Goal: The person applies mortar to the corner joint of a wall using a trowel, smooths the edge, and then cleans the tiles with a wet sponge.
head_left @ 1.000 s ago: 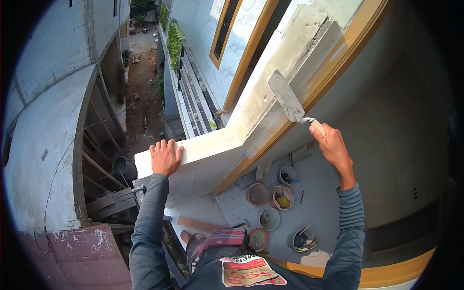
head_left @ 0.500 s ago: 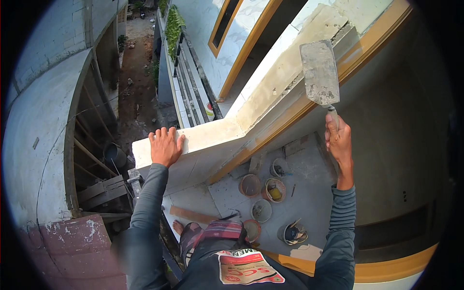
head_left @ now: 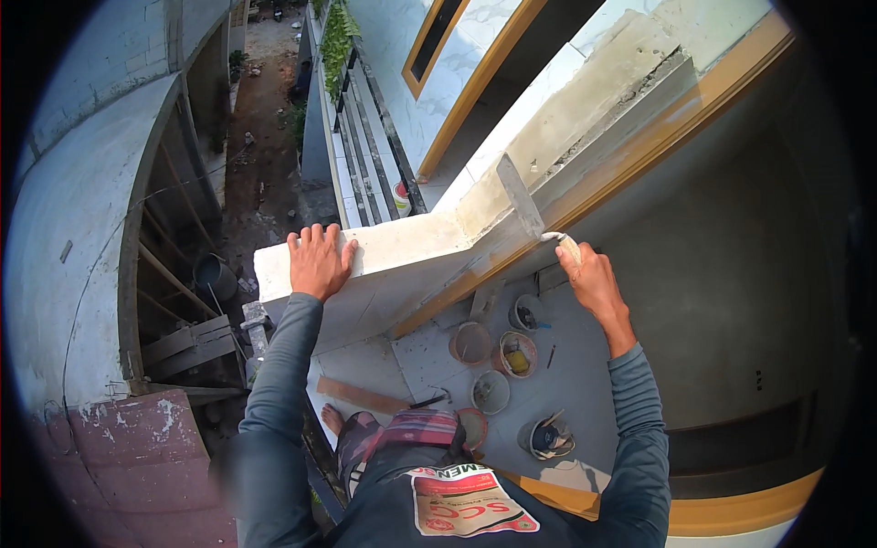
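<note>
My left hand [head_left: 318, 265] lies on the top of the pale plastered parapet [head_left: 402, 245], near its left end, fingers apart over the surface. My right hand [head_left: 594, 285] grips the wooden handle of a grey trowel [head_left: 521, 194]. The blade is angled, seen nearly edge-on, at the inner edge of the parapet just right of its bend; whether it touches cannot be told. A rough, cracked grey strip [head_left: 607, 110] runs along that edge toward the upper right, beside an orange-painted frame [head_left: 694, 110].
Several buckets [head_left: 517, 354], a plank [head_left: 356, 395] and a hammer [head_left: 431, 402] lie on the tiled floor [head_left: 411, 361] below. A drop to a dirt alley [head_left: 256, 137] is left, beside a concrete structure [head_left: 82, 256]. A railing [head_left: 365, 137] and tiled wall stand beyond the parapet.
My right hand swung the trowel up to the right, flat face showing, then brought it down and leftward, turned edge-on. My left hand stays on the parapet; the view has shifted slightly.
</note>
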{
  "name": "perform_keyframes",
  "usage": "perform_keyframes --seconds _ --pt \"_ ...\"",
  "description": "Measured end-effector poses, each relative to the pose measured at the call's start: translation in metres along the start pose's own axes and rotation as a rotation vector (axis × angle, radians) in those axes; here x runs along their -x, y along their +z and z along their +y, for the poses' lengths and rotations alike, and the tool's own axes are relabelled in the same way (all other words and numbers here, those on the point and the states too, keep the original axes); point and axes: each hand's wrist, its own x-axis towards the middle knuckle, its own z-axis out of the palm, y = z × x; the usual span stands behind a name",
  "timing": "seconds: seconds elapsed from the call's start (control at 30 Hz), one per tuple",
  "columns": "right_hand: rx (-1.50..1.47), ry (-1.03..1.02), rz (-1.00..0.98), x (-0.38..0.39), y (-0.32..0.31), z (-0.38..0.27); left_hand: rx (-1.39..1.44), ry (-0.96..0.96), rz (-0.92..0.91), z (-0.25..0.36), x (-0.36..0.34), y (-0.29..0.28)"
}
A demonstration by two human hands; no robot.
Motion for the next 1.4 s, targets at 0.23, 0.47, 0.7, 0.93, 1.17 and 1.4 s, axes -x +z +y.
perform_keyframes --seconds 0.23,0.47,0.7,0.93,1.17,1.4 --pt "-0.167 0.016 0.093 -0.001 0.002 0.002 -0.019 -0.024 -0.041 -0.002 -0.001 -0.004" --pt "-0.293 0.120 0.081 0.002 0.006 -0.023 0.000 -0.006 0.026 -0.008 0.001 0.003" --pt "-0.059 0.073 -0.069 0.015 0.061 -0.004 0.005 -0.002 0.007 -0.001 -0.002 0.003" --pt "-0.333 0.055 0.287 0.009 0.031 -0.034 -0.022 -0.029 -0.025 -0.005 0.002 -0.002" --pt "-0.286 -0.015 0.240 0.005 0.039 -0.046 -0.005 -0.034 -0.020 -0.006 -0.001 0.001" --pt "-0.046 0.033 0.087 -0.004 0.028 -0.023 0.034 -0.042 -0.031 -0.001 -0.009 -0.004"
